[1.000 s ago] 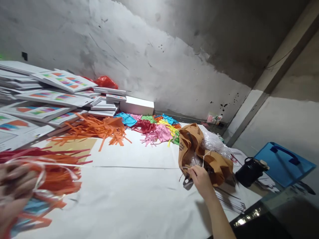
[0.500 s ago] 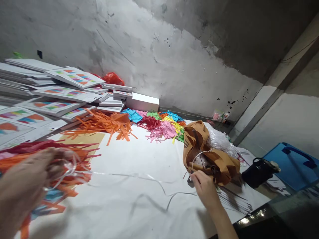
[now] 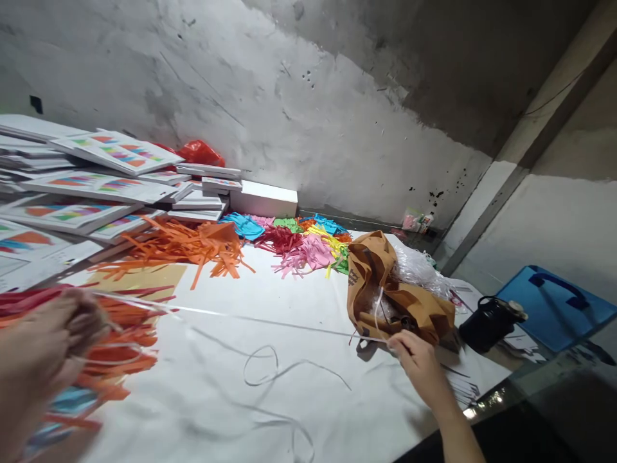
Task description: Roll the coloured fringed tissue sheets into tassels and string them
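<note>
A narrow white ribbon (image 3: 270, 323) runs nearly straight between my two hands above the white table surface (image 3: 231, 411). My left hand (image 3: 62, 341), blurred, is closed on its left end, over a heap of orange, red and blue fringed paper (image 3: 130, 357). Pinched in the fingers of my right hand (image 3: 417, 360) is the other end, with a short white tail sticking up. Loose curls of ribbon (image 3: 263, 373) hang or lie beneath the straight stretch. Just behind my right hand stands an open brown bag (image 3: 376, 263) with clear plastic inside.
Stacked white boxes with coloured prints (image 3: 87, 212) fill the left. Fringed paper bunches (image 3: 289, 241) lie along the back, near a long white box (image 3: 270, 199). Clear plastic (image 3: 419, 270), a black jug (image 3: 489, 325) and a blue case (image 3: 559, 305) are at the right.
The ribbon, slack and curved before, is now drawn nearly straight between the hands. My right hand has moved slightly right. The view has shifted a little to the right.
</note>
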Demonstrator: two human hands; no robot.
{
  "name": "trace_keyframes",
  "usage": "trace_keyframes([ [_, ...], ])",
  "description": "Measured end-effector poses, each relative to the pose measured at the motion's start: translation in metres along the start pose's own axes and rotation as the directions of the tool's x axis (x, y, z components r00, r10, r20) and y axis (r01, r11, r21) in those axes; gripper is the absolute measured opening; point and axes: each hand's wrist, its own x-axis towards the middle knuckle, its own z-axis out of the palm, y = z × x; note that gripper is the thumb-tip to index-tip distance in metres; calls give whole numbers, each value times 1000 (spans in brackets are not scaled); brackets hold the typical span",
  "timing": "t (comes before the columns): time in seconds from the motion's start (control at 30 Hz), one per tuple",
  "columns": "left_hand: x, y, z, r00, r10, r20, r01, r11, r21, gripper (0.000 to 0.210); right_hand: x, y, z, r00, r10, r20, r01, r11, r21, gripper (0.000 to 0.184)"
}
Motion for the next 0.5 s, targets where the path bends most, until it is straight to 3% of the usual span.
trace_keyframes([
  [0.1, 23, 14, -4, 971, -96, 219, 93, 995, 25, 31, -6, -5, -7, 997, 42, 72, -43, 999, 11, 32],
  [0.17, 22, 27, 9, 900, -13, 436, -112, 959, 261, 34, -6, -26, 9, 986, 26, 168, -32, 999, 32, 31],
  [0.2, 17, 33, 19, 847, 39, 530, -287, 873, 394, 36, -4, -37, 20, 979, 15, 203, -23, 999, 37, 31],
  [0.27, 1, 45, 39, 750, 119, 651, -584, 582, 566, 37, 1, -57, 46, 972, 0, 234, -9, 999, 37, 31],
  [0.33, -25, 49, 59, 706, 157, 690, -691, 363, 625, 33, 5, -69, 71, 971, -10, 241, 0, 999, 41, 31],
  [0.37, -41, 46, 67, 671, 139, 728, -720, 355, 596, 31, 6, -73, 82, 971, -13, 238, 1, 999, 48, 31],
  [0.4, -59, 40, 75, 606, 113, 787, -750, 410, 519, 30, 6, -76, 91, 972, -16, 234, 2, 998, 60, 31],
  [0.43, -77, 30, 82, 543, 55, 838, -748, 484, 454, 28, 4, -78, 99, 973, -19, 228, 2, 997, 75, 31],
  [0.5, -111, 5, 91, 475, 100, 874, -670, 685, 286, 39, -1, -81, 111, 973, -37, 226, 11, 993, 114, 32],
])
